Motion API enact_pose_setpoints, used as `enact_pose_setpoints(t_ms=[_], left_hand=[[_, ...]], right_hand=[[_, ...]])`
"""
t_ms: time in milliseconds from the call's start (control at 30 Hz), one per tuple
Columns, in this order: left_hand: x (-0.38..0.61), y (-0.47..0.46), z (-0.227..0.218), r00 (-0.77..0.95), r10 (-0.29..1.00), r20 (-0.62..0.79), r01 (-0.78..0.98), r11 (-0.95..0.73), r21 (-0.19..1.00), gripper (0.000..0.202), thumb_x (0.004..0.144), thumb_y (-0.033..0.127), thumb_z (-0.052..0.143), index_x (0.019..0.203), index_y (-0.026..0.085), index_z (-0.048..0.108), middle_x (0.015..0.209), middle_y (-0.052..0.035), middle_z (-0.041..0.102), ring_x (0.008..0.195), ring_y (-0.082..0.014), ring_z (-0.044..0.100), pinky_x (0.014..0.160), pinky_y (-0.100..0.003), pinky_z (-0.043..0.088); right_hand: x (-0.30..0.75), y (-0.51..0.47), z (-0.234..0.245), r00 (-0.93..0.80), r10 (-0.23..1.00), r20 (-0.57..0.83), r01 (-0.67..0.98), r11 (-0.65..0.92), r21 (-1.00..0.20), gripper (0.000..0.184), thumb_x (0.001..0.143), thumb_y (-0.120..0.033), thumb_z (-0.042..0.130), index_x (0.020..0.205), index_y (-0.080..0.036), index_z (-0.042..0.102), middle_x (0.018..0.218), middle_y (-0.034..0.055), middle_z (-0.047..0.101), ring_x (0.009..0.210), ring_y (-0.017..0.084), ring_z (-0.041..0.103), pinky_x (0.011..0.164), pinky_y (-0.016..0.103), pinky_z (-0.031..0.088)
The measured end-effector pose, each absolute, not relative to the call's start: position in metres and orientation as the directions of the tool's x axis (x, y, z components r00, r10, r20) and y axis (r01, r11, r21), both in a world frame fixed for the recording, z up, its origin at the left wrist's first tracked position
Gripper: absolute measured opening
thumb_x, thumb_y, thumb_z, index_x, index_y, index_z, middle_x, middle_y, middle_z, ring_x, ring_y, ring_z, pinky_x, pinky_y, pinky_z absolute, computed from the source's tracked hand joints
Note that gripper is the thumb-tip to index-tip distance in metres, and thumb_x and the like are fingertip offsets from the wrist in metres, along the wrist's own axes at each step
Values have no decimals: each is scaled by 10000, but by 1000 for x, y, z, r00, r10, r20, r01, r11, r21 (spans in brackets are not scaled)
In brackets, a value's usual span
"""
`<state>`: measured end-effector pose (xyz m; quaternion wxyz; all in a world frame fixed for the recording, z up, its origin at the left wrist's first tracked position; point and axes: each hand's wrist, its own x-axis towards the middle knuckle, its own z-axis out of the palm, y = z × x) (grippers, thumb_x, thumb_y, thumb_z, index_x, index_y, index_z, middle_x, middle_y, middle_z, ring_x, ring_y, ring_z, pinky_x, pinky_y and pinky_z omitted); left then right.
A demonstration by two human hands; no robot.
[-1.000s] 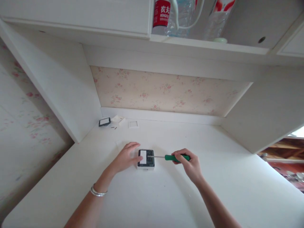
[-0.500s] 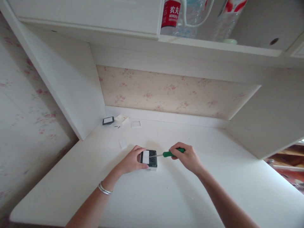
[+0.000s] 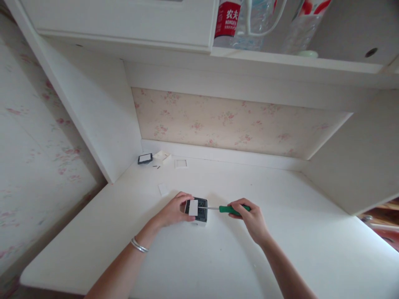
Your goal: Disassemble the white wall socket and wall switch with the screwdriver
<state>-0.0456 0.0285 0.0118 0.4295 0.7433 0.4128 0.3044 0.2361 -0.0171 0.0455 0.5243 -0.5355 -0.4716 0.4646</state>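
On the desk stands a white box-shaped wall switch [image 3: 203, 212] with a black inner face and a white rocker panel [image 3: 193, 207] on its left half. My left hand [image 3: 176, 211] is closed around the left side of it, thumb at the near edge and fingers at the far edge. A screwdriver with a green handle [image 3: 227, 209] is gripped in my right hand [image 3: 247, 214]. Its metal shaft points left, and the tip reaches the black face beside the white panel. Whether the tip sits under the panel's edge I cannot tell.
A second black part with a white panel [image 3: 145, 158] lies at the back left, near an off-white box [image 3: 162, 156], two small dark pieces and a white frame [image 3: 181, 163]. A white plate [image 3: 162, 189] lies nearer. Bottles [image 3: 227, 18] stand on the shelf above.
The screwdriver has swung closer to level, with its handle and my right hand slightly farther right. The white panel looks slightly more raised. The whole view has shifted a little.
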Motion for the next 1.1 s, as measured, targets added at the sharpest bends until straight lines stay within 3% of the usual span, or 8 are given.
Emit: enact_pose_setpoints(t_ms=[167,400,500,633,733,833,1100], left_hand=[[-46,26,19,523,841,140,351,-363,864,700,537,359,820,1181,250,568,1223,-67,476,1114,-229,500,974,-381,418],[-44,23,24,468,859,205,406,-416,814,582,614,377,767,1149,243,584,1195,-63,506,1043,-214,536,887,-328,483],[-58,31,23,331,905,267,477,-404,781,530,673,431,705,1144,228,570,1175,-58,516,881,-170,576,777,-303,519],[-90,43,19,78,954,289,726,-253,639,554,709,536,627,1141,195,557,1078,-60,575,773,-171,593,736,-312,500],[-106,45,15,4,961,277,845,-152,513,528,721,567,593,1097,197,577,1070,-62,604,845,-202,609,773,-309,469],[-106,43,9,-11,971,238,880,-104,464,527,741,591,558,1111,215,559,1076,-62,629,919,-222,614,795,-307,451],[-68,81,-2,77,971,225,924,-154,349,556,760,571,547,1180,208,528,1213,-92,590,1077,-243,564,917,-310,402]], right_hand=[[235,-21,47,135,991,-17,-14,-15,-1000,280,691,-427,708,705,-149,676,810,78,681,788,216,647,696,361,585],[238,-34,42,169,986,-16,-30,-11,-999,266,712,-421,697,745,-158,676,833,78,677,787,225,644,716,389,583],[244,-38,30,238,971,-34,-95,-12,-995,238,721,-402,694,746,-167,670,846,70,672,799,222,638,703,370,582],[253,-41,14,310,945,-102,-237,-27,-971,202,718,-377,702,728,-179,665,827,49,662,791,186,621,653,286,570],[258,-41,8,324,934,-150,-302,-48,-952,196,704,-369,715,710,-181,660,800,35,661,716,150,610,601,237,553],[259,-41,7,322,932,-165,-324,-55,-944,195,695,-365,724,714,-183,658,806,32,664,691,143,612,593,229,547],[250,-45,7,296,936,-190,-310,-94,-946,248,711,-400,704,749,-163,641,797,33,667,583,128,612,557,231,523]])
